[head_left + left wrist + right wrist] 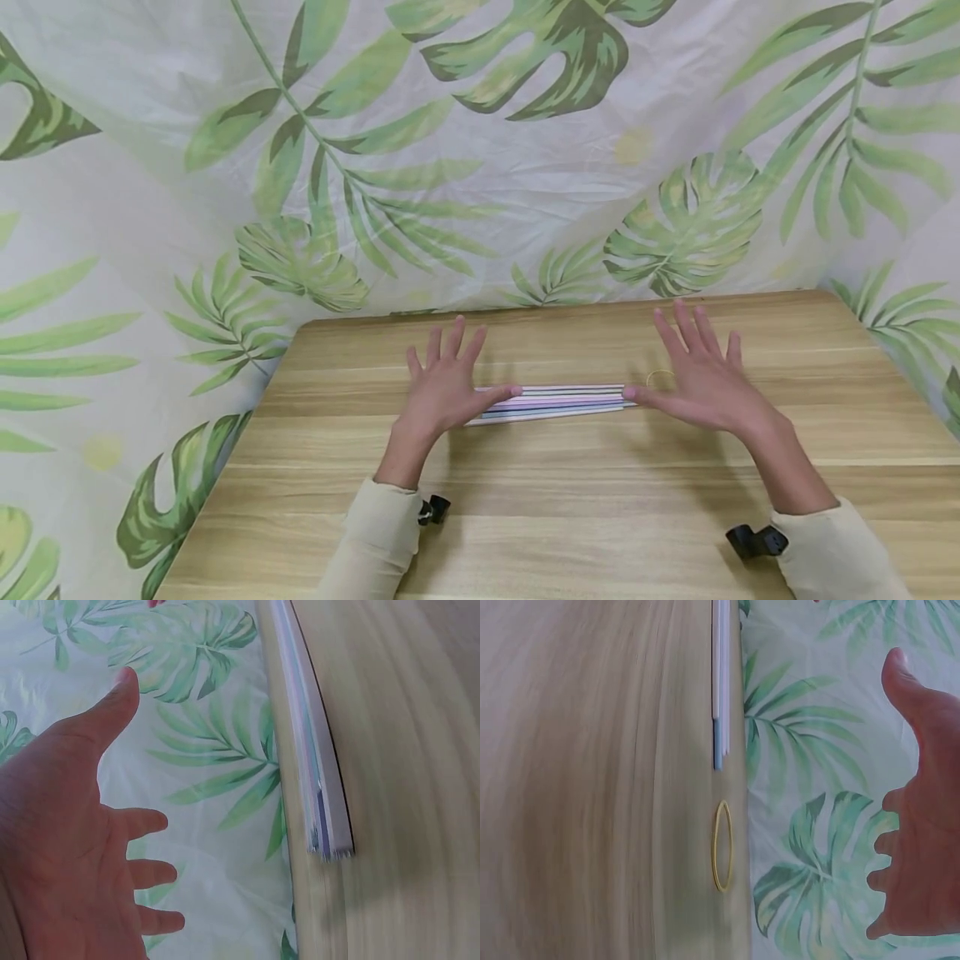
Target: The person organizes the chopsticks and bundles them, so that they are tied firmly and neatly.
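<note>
A row of long, thin straws or sticks (pixel 570 402) in white, pink and blue lies side by side on the table; their exact kind is unclear. My left hand (pixel 442 392) hovers over their left end, fingers spread and thumb pointing inward. Over their right end floats my right hand (pixel 708 387), likewise spread. Both wrist views show the left palm (pixel 67 847) and right palm (pixel 930 847) raised apart from the sticks, holding nothing. A thin yellow rubber band (pixel 715 851) lies just beyond the sticks' right end, near the right hand.
The wood-grain table (pixel 570 517) has its back edge against a hanging leaf-patterned cloth (pixel 525 208), which also runs down both sides. A small black device (pixel 756 542) sits at the right cuff, another (pixel 433 509) at the left cuff.
</note>
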